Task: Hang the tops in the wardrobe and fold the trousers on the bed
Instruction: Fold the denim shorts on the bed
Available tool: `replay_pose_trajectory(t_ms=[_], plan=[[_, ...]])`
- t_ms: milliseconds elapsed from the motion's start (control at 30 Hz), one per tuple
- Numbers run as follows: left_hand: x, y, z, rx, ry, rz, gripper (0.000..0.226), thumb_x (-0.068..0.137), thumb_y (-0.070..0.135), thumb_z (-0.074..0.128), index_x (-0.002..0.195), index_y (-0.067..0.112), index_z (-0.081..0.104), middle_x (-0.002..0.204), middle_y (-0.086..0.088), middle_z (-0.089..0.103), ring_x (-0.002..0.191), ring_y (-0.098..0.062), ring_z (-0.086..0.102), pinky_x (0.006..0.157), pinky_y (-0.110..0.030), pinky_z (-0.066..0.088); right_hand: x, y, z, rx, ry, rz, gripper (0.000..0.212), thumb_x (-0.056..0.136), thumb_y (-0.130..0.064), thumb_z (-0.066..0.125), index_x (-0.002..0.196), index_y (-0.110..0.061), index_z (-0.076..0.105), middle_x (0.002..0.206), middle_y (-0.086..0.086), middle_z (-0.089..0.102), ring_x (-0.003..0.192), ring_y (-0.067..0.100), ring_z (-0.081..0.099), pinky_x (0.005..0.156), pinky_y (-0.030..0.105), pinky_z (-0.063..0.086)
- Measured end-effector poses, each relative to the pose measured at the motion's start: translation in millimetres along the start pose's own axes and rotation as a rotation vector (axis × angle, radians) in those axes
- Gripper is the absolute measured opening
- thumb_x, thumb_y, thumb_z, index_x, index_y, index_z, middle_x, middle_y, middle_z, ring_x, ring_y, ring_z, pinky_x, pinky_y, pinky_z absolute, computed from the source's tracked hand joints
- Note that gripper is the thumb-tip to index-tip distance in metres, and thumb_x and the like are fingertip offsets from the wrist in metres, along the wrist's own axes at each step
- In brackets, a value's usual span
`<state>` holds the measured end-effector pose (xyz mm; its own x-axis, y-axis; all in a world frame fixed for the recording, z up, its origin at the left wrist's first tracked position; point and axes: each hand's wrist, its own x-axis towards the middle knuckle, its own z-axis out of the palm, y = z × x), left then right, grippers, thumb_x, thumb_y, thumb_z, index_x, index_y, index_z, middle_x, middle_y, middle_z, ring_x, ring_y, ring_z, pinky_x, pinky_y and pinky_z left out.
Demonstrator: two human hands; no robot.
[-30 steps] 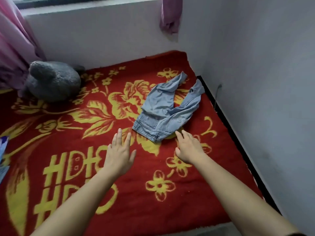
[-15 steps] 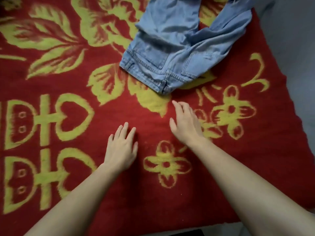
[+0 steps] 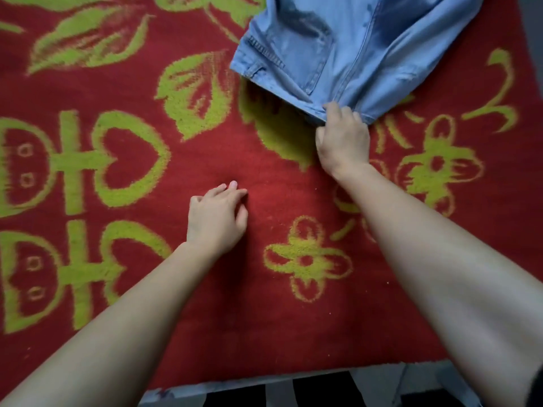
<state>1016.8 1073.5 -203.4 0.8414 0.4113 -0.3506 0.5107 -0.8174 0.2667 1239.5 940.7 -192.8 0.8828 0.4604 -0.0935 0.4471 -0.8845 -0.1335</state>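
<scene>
Trousers (image 3: pixel 346 39) of pale blue denim lie at one o'clock in my feed, spread on a red blanket (image 3: pixel 205 165) with yellow-green flowers and leaves. Their upper part runs out of the top of the frame. The waistband (image 3: pixel 264 79) faces me, slanting from eleven o'clock down toward the middle right, with a back pocket (image 3: pixel 299 45) showing just above it.

My operator's right hand (image 3: pixel 343 139) sits at two o'clock from the left one. It is clamped on the near end of the waistband, with the fingers (image 3: pixel 338 111) curled over the denim edge and the cloth bunched into creases that fan out from the grip. I think the thumb is tucked under the fabric, but the back of the hand hides it.

The left hand (image 3: pixel 216 218) is just short of the centre, at about eight o'clock. It is palm down on the bare blanket with its fingers loosely bent and slightly apart, holding nothing. It is well apart from the trousers. Both forearms reach in from five and seven o'clock.

At six o'clock the blanket's near hem ends, and past it shows a black-and-white striped surface (image 3: pixel 320 392). A grey strip (image 3: pixel 531 30) runs along the edge at two o'clock.
</scene>
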Motion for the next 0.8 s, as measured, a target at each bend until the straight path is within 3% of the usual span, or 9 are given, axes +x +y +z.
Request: replay_pose_trajectory(t_ms=[100, 233, 267, 333, 433, 567, 633, 733, 800], plan=[[10.7, 3.7, -10.8, -0.159, 0.121, -0.162, 0.038, 0.091, 0.030, 0.054, 0.128, 0.024, 0.059, 0.115, -0.010, 0.070, 0.108, -0.033, 0.062, 0.087, -0.042, 0.046, -45.3, 18.8, -16.4, 0.122, 0.063, -0.059, 0.031, 0.079, -0.016, 0.047, 0.105, -0.004, 0.059, 0.098, 0.021, 0.063, 0.094, 0.041, 0.057, 0.082, 0.049, 0.043], [16.5, 18.4, -11.6, -0.206, 0.195, -0.141, 0.094, 0.077, 0.029, 0.072, 0.154, 0.022, 0.018, 0.149, -0.012, 0.038, 0.131, -0.032, 0.043, 0.096, -0.047, 0.044, -138.7, 47.9, -16.8, 0.174, -0.157, -0.344, 0.024, 0.070, -0.025, 0.040, 0.076, -0.008, 0.055, 0.069, 0.015, 0.061, 0.066, 0.036, 0.062, 0.055, 0.039, 0.049], [16.3, 22.6, -9.3, -0.189, 0.182, -0.110, 0.093, 0.077, 0.029, 0.071, 0.154, 0.024, 0.019, 0.150, -0.011, 0.035, 0.131, -0.032, 0.041, 0.097, -0.047, 0.042, -157.7, 53.9, -13.6, 0.172, -0.228, -0.394, 0.026, 0.071, -0.029, 0.041, 0.076, -0.009, 0.056, 0.068, 0.013, 0.061, 0.064, 0.035, 0.062, 0.054, 0.037, 0.048], [14.6, 28.6, -1.8, -0.148, 0.149, 0.005, 0.073, 0.079, 0.019, 0.064, 0.147, 0.025, 0.039, 0.137, -0.009, 0.050, 0.119, -0.034, 0.048, 0.091, -0.045, 0.042, -184.5, 60.5, -3.3, 0.108, -0.300, -0.437, 0.032, 0.072, -0.038, 0.047, 0.080, -0.009, 0.060, 0.068, 0.010, 0.059, 0.065, 0.033, 0.061, 0.057, 0.038, 0.048], [11.9, 29.7, 1.1, -0.312, 0.178, -0.003, 0.053, 0.077, 0.003, 0.055, 0.127, 0.020, 0.062, 0.109, -0.008, 0.065, 0.102, -0.034, 0.056, 0.084, -0.042, 0.045, -195.2, 50.8, 6.7, -0.052, -0.301, -0.330, 0.045, 0.075, -0.056, 0.054, 0.085, -0.013, 0.061, 0.073, 0.008, 0.060, 0.072, 0.032, 0.062, 0.066, 0.040, 0.047], [10.5, 25.1, -9.2, -0.568, 0.208, -0.143, 0.044, 0.076, -0.001, 0.058, 0.115, 0.018, 0.066, 0.102, -0.003, 0.071, 0.095, -0.023, 0.064, 0.083, -0.030, 0.047, -190.8, 25.5, 2.4, -0.098, -0.278, -0.194, 0.068, 0.080, -0.081, 0.042, 0.092, -0.017, 0.060, 0.089, 0.005, 0.056, 0.088, 0.028, 0.054, 0.081, 0.042, 0.042], [7.5, 24.0, -17.0, -0.610, 0.238, -0.162, 0.043, 0.075, -0.003, 0.060, 0.112, 0.017, 0.067, 0.099, 0.001, 0.071, 0.090, -0.015, 0.065, 0.079, -0.021, 0.046, -182.7, 19.3, -4.0, 0.064, -0.286, -0.085, 0.071, 0.082, -0.084, 0.030, 0.102, -0.023, 0.059, 0.097, 0.001, 0.053, 0.096, 0.024, 0.051, 0.088, 0.042, 0.041], [-0.3, 26.7, -27.5, -0.678, 0.256, -0.147, 0.042, 0.071, -0.006, 0.063, 0.107, 0.016, 0.066, 0.092, 0.009, 0.067, 0.081, -0.003, 0.062, 0.071, -0.003, 0.041, -157.0, 13.8, -15.1, 0.516, -0.240, 0.159, 0.064, 0.089, -0.073, 0.021, 0.112, -0.028, 0.061, 0.104, 0.003, 0.059, 0.107, 0.023, 0.055, 0.095, 0.041, 0.042], [-7.6, 29.5, -31.0, -0.726, 0.245, -0.161, 0.040, 0.070, -0.005, 0.068, 0.103, 0.018, 0.064, 0.092, 0.009, 0.068, 0.075, 0.003, 0.061, 0.070, -0.004, 0.044, -137.9, 9.1, -19.5, 0.757, -0.244, 0.240, 0.065, 0.091, -0.069, 0.020, 0.112, -0.026, 0.064, 0.108, 0.002, 0.065, 0.107, 0.021, 0.059, 0.094, 0.040, 0.045]])
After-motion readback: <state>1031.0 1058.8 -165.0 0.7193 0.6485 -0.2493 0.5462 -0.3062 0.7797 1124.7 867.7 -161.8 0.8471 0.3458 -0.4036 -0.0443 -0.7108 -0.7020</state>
